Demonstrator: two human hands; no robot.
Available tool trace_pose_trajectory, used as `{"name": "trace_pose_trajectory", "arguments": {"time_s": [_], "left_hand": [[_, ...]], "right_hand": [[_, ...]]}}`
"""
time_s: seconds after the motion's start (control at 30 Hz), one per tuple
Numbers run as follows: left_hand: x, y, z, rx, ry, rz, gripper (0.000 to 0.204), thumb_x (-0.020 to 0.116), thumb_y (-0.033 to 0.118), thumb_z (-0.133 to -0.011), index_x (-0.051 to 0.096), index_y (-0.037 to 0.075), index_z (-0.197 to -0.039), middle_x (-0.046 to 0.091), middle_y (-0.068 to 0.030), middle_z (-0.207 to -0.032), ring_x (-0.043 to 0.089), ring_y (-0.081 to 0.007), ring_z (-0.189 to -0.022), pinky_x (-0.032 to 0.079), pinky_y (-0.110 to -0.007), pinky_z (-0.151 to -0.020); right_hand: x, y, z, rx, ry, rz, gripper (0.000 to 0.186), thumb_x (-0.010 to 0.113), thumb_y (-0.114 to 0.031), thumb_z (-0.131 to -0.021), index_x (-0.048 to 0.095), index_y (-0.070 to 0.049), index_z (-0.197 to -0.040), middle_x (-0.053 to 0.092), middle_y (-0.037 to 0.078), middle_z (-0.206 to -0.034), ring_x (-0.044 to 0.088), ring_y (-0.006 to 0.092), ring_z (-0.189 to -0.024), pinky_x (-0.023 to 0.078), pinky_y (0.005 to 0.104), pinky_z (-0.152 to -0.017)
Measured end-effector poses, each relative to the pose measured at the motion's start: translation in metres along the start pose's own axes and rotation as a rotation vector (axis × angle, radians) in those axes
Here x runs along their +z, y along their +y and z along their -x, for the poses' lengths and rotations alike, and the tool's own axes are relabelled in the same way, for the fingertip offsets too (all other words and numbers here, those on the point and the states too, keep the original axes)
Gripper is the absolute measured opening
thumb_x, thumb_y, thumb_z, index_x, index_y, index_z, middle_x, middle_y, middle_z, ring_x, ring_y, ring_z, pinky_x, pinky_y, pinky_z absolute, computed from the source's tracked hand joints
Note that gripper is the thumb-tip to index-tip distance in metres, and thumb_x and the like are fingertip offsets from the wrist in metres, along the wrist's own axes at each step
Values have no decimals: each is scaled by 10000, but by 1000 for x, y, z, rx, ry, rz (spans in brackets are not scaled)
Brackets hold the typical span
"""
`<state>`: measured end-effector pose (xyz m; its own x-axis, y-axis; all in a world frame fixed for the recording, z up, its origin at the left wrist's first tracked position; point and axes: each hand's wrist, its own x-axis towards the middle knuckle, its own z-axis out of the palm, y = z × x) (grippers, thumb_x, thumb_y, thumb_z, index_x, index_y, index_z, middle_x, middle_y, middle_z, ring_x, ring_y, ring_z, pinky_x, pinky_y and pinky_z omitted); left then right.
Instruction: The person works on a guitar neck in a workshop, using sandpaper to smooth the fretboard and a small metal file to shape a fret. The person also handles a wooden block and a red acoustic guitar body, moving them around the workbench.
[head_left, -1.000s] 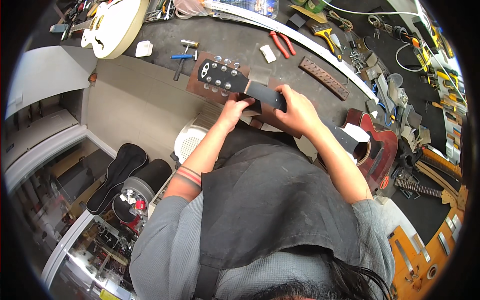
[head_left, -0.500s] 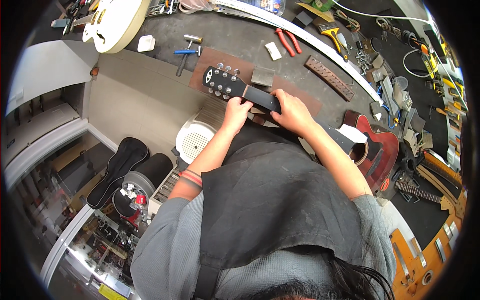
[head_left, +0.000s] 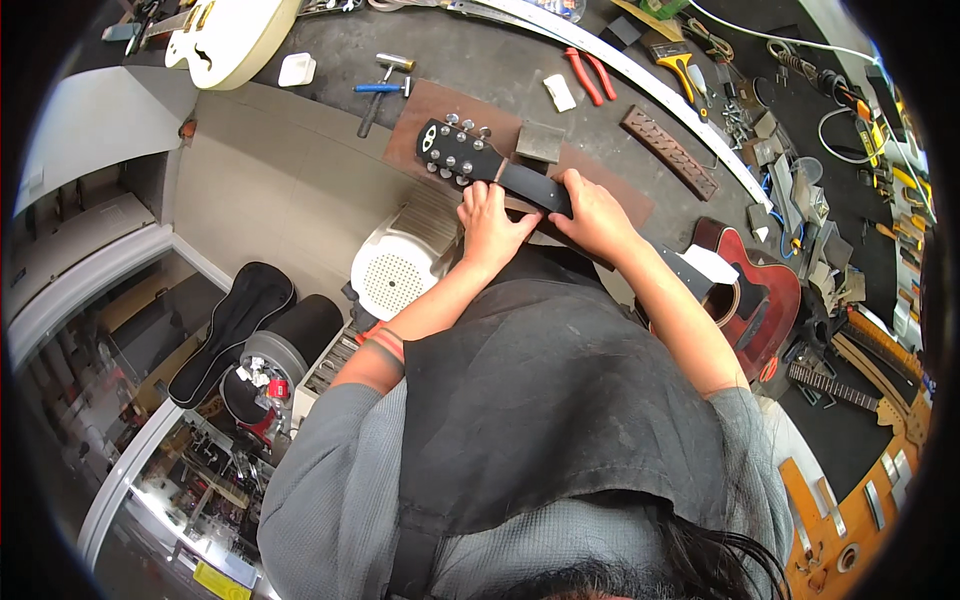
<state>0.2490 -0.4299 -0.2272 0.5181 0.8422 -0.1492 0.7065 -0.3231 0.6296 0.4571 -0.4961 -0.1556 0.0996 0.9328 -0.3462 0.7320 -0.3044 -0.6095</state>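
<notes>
A red acoustic guitar [head_left: 775,300] lies across the bench front, its body at the right. Its black headstock [head_left: 455,148] with silver tuners points left over a brown mat [head_left: 410,125]. My right hand [head_left: 597,215] is closed round the dark neck [head_left: 535,185], fingers over the fingerboard and thumb at the near side. Against the neck's near edge, just below the nut, rests my left hand [head_left: 490,228], fingers stretched out and thumb spread toward the right hand. What lies under the neck is mostly hidden. A greyish block [head_left: 540,142] sits just beyond the neck.
Behind the mat lie a hammer [head_left: 380,95], red-handled pliers [head_left: 590,77], a white block [head_left: 559,93] and a brown slotted bar [head_left: 668,150]. A cream guitar body [head_left: 230,40] is at far left. A white perforated stool [head_left: 392,278] stands by my left forearm.
My left hand has gone from a pinch at the neck's edge to outstretched fingers with the thumb apart. My right hand remains on the neck. The whole view has shifted slightly.
</notes>
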Motion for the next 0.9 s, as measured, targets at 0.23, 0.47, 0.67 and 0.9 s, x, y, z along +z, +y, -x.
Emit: {"name": "trace_pose_trajectory", "arguments": {"time_s": [0.23, 0.47, 0.67, 0.9], "left_hand": [[-2, -1, -1, 16, 10, 53, 682, 940, 402, -777, 624, -16, -1213, 572, -185, -1294, 506, -403, -1316, 414, -577, -1105], [-11, 11, -19, 40, 18, 127, 712, 927, 349, -762, 650, 6, -1321, 629, -243, -1336, 559, -448, -1319, 432, -570, -1145], [-16, -7, -2, 104, -7, 275, 678, 903, 213, -759, 594, -1, -1323, 577, -250, -1341, 570, -458, -1285, 488, -535, -1109], [12, -12, -21, 194, 65, 335, 766, 906, 194, -795, 494, -7, -1410, 554, -267, -1332, 558, -496, -1287, 485, -544, -1110]], "right_hand": [[6, 2, -1, 2, -10, 56, 547, 854, -206, -881, 575, -38, -1321, 744, 226, -1229, 723, 433, -1151, 564, 533, -974], [-12, -15, 13, 24, 47, 41, 545, 822, -242, -873, 591, -42, -1324, 765, 230, -1166, 744, 439, -1097, 573, 538, -949], [-38, -30, 30, 31, 103, -2, 533, 800, -240, -871, 600, -57, -1330, 769, 231, -1125, 742, 444, -1089, 570, 540, -954], [-47, -31, 24, 60, 90, -8, 510, 774, -226, -881, 604, -38, -1324, 757, 246, -1184, 727, 451, -1117, 563, 542, -972]]}}
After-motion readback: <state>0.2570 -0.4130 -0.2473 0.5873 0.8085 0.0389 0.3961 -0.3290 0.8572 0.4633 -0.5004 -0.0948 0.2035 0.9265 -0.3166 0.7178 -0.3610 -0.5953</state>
